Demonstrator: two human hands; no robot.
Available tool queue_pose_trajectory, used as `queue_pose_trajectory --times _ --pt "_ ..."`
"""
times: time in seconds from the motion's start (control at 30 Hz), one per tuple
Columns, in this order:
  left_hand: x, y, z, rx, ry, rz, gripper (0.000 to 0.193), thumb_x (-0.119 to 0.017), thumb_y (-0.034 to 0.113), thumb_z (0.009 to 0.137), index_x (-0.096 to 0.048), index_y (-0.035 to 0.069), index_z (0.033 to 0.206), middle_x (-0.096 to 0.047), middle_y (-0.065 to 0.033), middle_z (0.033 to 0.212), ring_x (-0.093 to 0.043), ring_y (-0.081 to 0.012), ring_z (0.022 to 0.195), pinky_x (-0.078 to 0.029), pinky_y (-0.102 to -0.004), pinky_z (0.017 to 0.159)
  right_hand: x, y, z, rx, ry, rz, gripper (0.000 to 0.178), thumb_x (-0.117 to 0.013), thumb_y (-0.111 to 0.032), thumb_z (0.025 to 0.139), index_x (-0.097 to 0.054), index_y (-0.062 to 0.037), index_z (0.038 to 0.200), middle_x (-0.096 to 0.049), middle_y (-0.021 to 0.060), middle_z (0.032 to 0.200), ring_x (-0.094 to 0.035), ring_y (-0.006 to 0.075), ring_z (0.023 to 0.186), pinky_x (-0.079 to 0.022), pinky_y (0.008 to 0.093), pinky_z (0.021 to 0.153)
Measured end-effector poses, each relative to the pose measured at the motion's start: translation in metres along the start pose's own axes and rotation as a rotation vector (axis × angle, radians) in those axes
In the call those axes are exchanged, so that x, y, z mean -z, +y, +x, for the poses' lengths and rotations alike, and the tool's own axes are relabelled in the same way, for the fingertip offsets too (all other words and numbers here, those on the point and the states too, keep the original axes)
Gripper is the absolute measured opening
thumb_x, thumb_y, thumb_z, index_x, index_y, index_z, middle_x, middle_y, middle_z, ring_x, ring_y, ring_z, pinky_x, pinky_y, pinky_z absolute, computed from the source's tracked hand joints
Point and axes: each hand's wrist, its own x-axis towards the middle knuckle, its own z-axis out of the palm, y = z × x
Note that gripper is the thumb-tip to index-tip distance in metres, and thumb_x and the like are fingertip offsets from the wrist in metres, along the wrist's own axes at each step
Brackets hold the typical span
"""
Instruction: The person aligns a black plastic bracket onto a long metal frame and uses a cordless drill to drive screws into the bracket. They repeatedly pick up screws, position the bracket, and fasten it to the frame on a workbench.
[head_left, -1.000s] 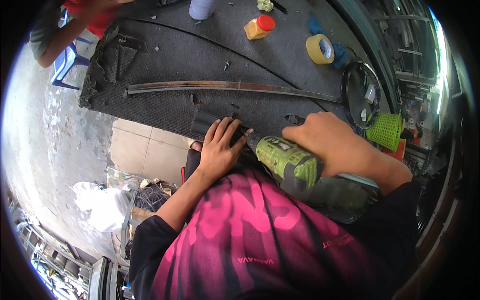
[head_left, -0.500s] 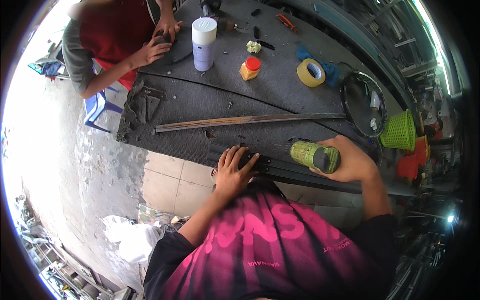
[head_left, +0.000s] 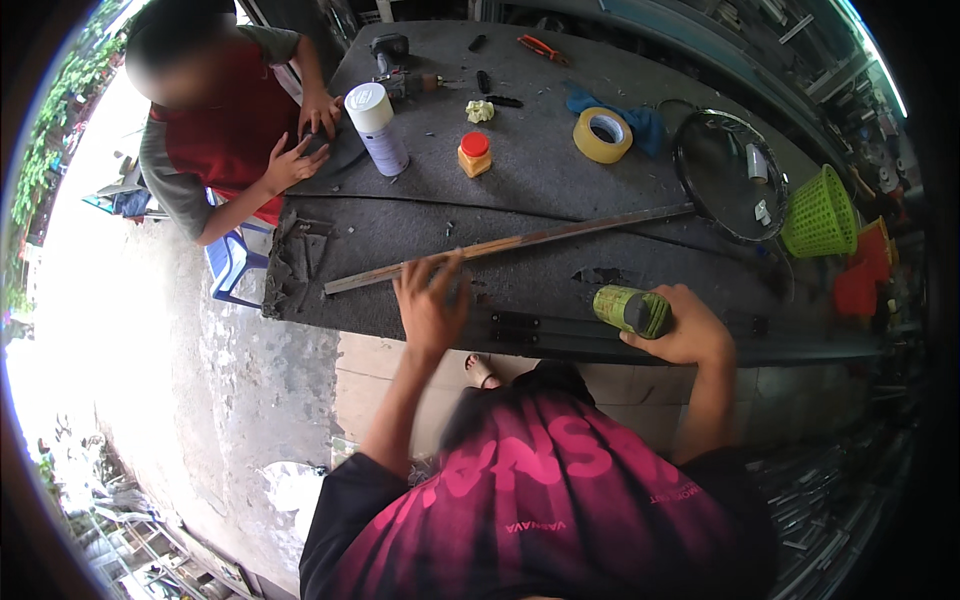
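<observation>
My right hand [head_left: 690, 325] is wrapped round a green-and-black power drill [head_left: 625, 308], seen mostly from above and behind, over the table's near edge. Beneath it, long dark metal profiles [head_left: 570, 338] lie along that edge, with small black fittings [head_left: 515, 322] on them. My left hand [head_left: 432, 305] hovers with its fingers apart and slightly blurred, holding nothing. Just beyond its fingertips a long, narrow brown-and-grey bar [head_left: 530, 238] lies slantwise across the table; whether they touch, I cannot tell.
Farther back on the dark table [head_left: 560, 185] stand a white spray can [head_left: 378, 130], a red-capped jar [head_left: 475, 155] and yellow tape [head_left: 602, 135]. A second drill [head_left: 405, 82], orange pliers [head_left: 543, 48] and a black ring [head_left: 678, 165] lie there. A co-worker [head_left: 225, 120] sits far left; a green basket [head_left: 820, 215] is right.
My left hand has let go of the dark profiles and moved up and left toward the bar. The drill remains in my right hand, little moved. The view has shifted.
</observation>
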Motion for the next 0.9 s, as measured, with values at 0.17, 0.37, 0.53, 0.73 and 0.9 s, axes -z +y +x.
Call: queue_pose_trajectory --times 0.17,0.37,0.53,0.73,0.9 --pt "-0.027 -0.050 0.061 0.162 -0.085 0.147 0.024 -0.090 0.027 0.094 -0.092 0.016 0.115 -0.082 -0.0049 0.118 -0.069 -0.0298 0.117 -0.051 -0.0498 0.101 0.012 0.002 0.003 -0.213 -0.234 0.340 0.049 -0.095 -0.035 0.089 -0.082 -0.0047 0.126 -0.084 0.0235 0.117 -0.081 0.0433 0.110 -0.063 0.0478 0.098" --pt "-0.050 -0.059 0.066 0.266 -0.137 0.110 0.017 -0.090 0.030 0.091 -0.094 0.020 0.105 -0.080 -0.0050 0.113 -0.070 -0.0323 0.117 -0.052 -0.0515 0.100 -0.005 0.010 -0.014 -0.407 -0.156 0.633 0.047 -0.098 -0.023 0.092 -0.079 -0.0034 0.131 -0.083 0.0094 0.098 -0.078 0.0183 0.080 -0.061 0.0385 0.070" --pt "-0.051 -0.047 0.065 0.227 -0.017 0.094 0.017 -0.088 0.015 0.087 -0.092 0.014 0.103 -0.083 -0.0076 0.107 -0.075 -0.0363 0.110 -0.057 -0.0515 0.097 -0.025 0.041 -0.021 -0.370 -0.166 0.589 0.047 -0.098 -0.025 0.092 -0.078 0.0010 0.126 -0.078 0.0083 0.084 -0.071 0.0142 0.063 -0.055 0.0362 0.058" --pt "-0.007 -0.011 0.046 0.409 -0.140 -0.647 0.018 -0.090 0.013 0.100 -0.088 0.001 0.114 -0.089 -0.0098 0.105 -0.083 -0.0149 0.097 -0.065 -0.0333 0.094 -0.055 0.065 -0.047 -0.262 0.085 0.378 0.064 -0.100 -0.047 0.087 -0.077 -0.0025 0.126 -0.082 0.0125 0.098 -0.079 0.0270 0.104 -0.061 0.0439 0.089" --pt "0.036 0.026 -0.007 0.635 -0.234 -1.059 0.025 -0.088 0.016 0.105 -0.084 -0.003 0.120 -0.086 -0.0093 0.116 -0.079 -0.0148 0.109 -0.063 -0.0327 0.100 -0.058 0.058 -0.044 -0.077 -0.128 0.470 0.036 -0.095 -0.043 0.092 -0.085 -0.0114 0.106 -0.085 0.0047 0.104 -0.079 0.0289 0.108 -0.059 0.0426 0.095"
